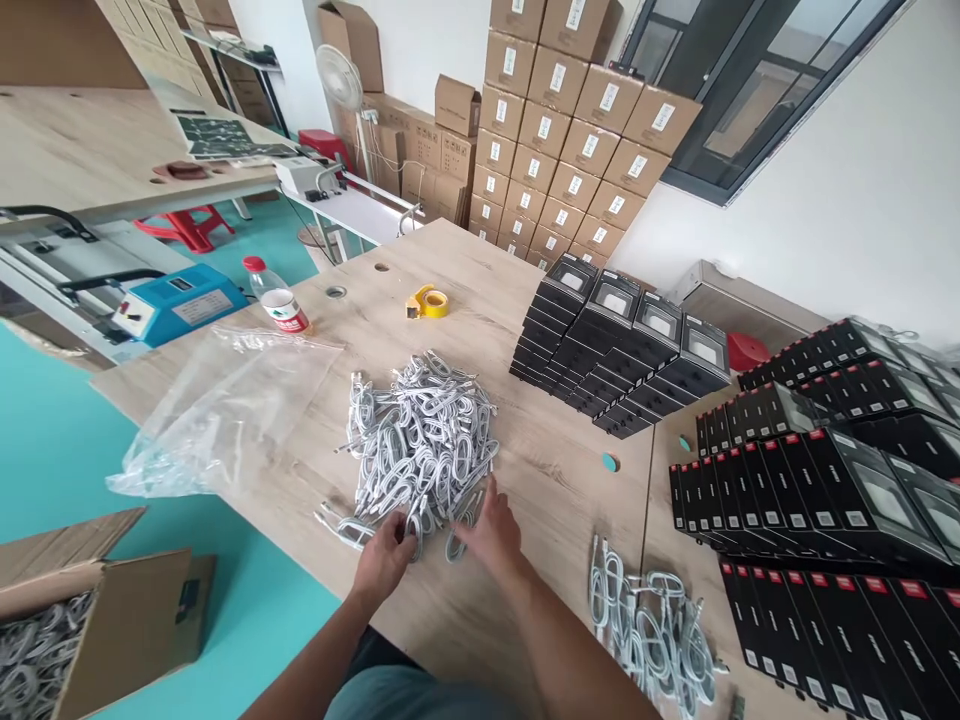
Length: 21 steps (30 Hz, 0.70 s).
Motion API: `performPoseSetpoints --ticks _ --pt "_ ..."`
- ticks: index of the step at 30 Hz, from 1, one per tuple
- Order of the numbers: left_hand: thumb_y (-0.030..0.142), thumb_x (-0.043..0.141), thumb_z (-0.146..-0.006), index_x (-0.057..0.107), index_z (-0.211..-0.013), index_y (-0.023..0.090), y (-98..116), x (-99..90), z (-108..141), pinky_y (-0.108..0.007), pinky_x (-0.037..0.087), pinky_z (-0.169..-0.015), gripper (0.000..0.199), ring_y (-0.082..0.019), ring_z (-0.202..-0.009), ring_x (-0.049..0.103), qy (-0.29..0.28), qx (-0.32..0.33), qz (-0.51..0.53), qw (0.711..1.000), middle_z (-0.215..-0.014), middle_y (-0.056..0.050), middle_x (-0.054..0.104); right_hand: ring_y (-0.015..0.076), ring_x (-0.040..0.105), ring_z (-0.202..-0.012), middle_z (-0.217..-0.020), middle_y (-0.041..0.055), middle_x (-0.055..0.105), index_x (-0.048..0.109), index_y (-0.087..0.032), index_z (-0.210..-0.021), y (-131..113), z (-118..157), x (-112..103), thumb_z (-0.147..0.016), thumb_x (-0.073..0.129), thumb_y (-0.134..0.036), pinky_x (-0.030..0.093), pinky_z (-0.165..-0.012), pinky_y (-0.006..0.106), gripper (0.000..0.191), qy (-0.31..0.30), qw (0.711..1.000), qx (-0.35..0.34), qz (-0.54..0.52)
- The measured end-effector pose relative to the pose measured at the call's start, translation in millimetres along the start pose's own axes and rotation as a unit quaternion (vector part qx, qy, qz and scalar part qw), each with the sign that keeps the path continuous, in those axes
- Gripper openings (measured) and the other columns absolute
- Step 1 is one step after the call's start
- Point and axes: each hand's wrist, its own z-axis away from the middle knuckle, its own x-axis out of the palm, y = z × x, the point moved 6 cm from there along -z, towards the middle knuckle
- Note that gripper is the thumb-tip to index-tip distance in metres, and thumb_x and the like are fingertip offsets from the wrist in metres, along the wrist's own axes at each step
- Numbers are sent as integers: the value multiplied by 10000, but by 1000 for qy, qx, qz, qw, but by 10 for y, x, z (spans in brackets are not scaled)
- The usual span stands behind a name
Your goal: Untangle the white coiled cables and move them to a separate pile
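Note:
A big heap of coiled white cables (427,430) lies on the wooden table (510,270). At its near edge, my left hand (386,553) has its fingers closed around part of a cable bundle. My right hand (489,528) rests at the near right side of the heap, thumb and fingers apart, beside a cable coil (456,543). A smaller group of coiled cables (649,630) lies to the right, nearer the table's front edge.
Stacked black boxes (622,340) stand behind on the right, with more rows of black boxes (795,490) at far right. A tape dispenser (427,303), a bottle (277,297) and a plastic bag (225,410) lie beyond. An open carton (142,620) stands lower left.

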Motion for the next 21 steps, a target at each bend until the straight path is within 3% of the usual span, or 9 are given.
performPoseSetpoints --ticks 2,5,7,9,12,16,18,21 --pt "268 470 -734 468 -751 236 -6 -3 8 -273 341 -622 36 -178 -639 496 2 8 4 1000 -636 35 488 368 572 -1240 -1380 251 550 142 -54 -1581 -60 -28 131 -732 731 -285 477 -1012 437 1059 14 999 -7 34" --pt "257 451 -743 435 -741 235 -36 15 43 -273 322 -614 28 -173 -626 463 7 9 14 1000 -633 42 443 357 595 -1214 -1324 251 600 267 -35 -1544 286 -50 62 -702 637 -95 490 -978 408 922 41 999 26 14" --pt "252 443 -756 426 -746 235 -57 40 84 -270 322 -622 26 -170 -634 449 6 9 22 1000 -640 46 424 339 635 -1158 -1234 222 665 501 -52 -1398 554 -130 -119 -713 592 -98 497 -952 383 692 92 991 62 -74" --pt "241 442 -771 426 -754 235 -72 61 129 -263 330 -634 24 -166 -648 440 -2 11 24 1000 -649 50 418 294 701 -987 -1060 172 732 654 -89 -1143 674 -306 -255 -771 544 -175 527 -854 342 398 128 974 90 -164" --pt "204 447 -784 427 -764 235 -81 67 174 -254 332 -635 42 -161 -655 429 -19 14 13 1000 -653 54 413 231 700 -714 -815 96 742 655 -147 -926 522 -719 -280 -853 467 -320 516 -629 285 266 136 960 102 -224" --pt "146 445 -791 441 -776 229 -79 48 171 -245 333 -640 85 -156 -667 439 -41 21 -12 999 -661 53 422 230 686 -752 -812 82 740 627 -179 -847 212 -1170 -296 -758 569 -322 489 -615 266 178 161 946 92 -264" --pt "133 440 -795 448 -786 228 -81 48 163 -245 329 -637 95 -155 -660 439 -46 21 -18 999 -655 54 417 238 684 -811 -889 109 743 633 -165 -898 191 -1223 -382 -718 572 -275 496 -666 274 220 172 944 83 -270" --pt "150 434 -814 444 -791 230 -80 62 163 -248 326 -647 84 -158 -661 442 -43 22 -17 999 -660 52 418 243 675 -881 -990 128 736 637 -150 -1029 322 -1091 -620 -727 535 -270 500 -730 286 341 170 947 54 -267"
